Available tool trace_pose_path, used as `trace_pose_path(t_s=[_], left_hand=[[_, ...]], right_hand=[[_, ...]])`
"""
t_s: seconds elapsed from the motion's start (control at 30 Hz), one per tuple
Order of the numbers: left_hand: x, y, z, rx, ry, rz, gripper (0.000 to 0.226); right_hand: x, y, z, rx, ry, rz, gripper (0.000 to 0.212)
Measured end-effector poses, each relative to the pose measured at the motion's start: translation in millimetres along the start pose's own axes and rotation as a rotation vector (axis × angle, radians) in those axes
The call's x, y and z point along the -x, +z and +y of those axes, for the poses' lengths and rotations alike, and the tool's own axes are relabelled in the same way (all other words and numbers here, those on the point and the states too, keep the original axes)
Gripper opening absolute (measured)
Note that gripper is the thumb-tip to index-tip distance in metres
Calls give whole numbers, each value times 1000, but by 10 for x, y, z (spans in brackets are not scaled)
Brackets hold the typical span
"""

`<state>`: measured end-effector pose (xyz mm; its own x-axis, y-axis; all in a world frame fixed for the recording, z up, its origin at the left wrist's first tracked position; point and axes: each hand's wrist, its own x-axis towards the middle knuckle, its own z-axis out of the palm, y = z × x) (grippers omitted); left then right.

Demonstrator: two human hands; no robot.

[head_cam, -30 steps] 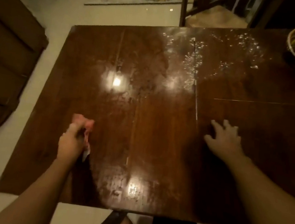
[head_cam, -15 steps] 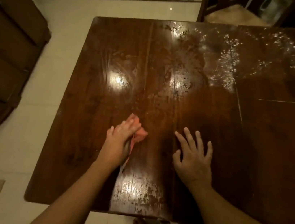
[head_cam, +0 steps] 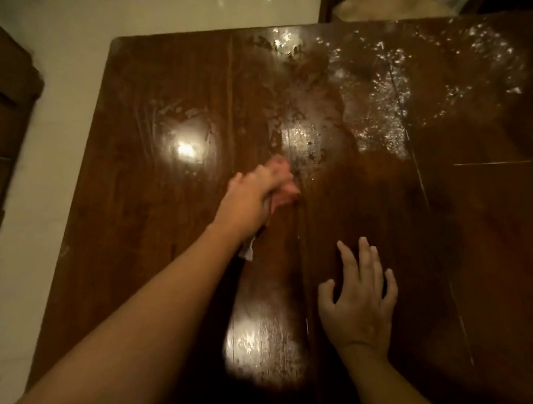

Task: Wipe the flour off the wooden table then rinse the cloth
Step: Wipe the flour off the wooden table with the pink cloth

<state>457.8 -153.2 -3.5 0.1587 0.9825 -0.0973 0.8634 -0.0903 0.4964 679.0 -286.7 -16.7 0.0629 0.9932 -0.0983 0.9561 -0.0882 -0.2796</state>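
The dark, glossy wooden desk (head_cam: 153, 220) is filling most of the view, with lamp glare shining off its streaky surface. White flour (head_cam: 383, 115) is lying in specks and smears across the far right part, thinning toward the middle. The right hand (head_cam: 360, 304) is resting flat on the near side, its grip apart and fingers spread. The left hand (head_cam: 251, 199) is pressing down near the centre, its grip clamped on a crumpled pink cloth (head_cam: 285, 190), whose pale corner is poking out beneath the wrist.
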Motion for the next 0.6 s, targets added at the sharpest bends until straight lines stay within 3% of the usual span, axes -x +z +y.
trace_pose_path(t_s=[0.07,0.1,0.17,0.27,0.33,0.47,0.53,0.6], left_hand=[[-317,-19,113,-2,-267,93,50],[-398,14,204,-47,-286,110,50],[-446,101,391,-76,-71,57,51],[-322,178,553,-4,388,-206,56],[-436,134,466,14,440,-258,60],[-953,125,404,111,56,-48,63],[-1117,185,587,38,-102,53,61],[-1073,301,767,-37,-12,17,61]], right_hand=[[-16,-13,7,14,2,3,68],[-12,-12,6,18,4,4,68],[-23,-6,5,13,26,6,68],[-29,12,-16,7,44,19,69],[-41,19,-15,-7,41,33,68],[-45,24,-4,-44,42,32,69],[-56,15,-5,-68,60,18,69],[-65,16,-19,-94,71,4,69]])
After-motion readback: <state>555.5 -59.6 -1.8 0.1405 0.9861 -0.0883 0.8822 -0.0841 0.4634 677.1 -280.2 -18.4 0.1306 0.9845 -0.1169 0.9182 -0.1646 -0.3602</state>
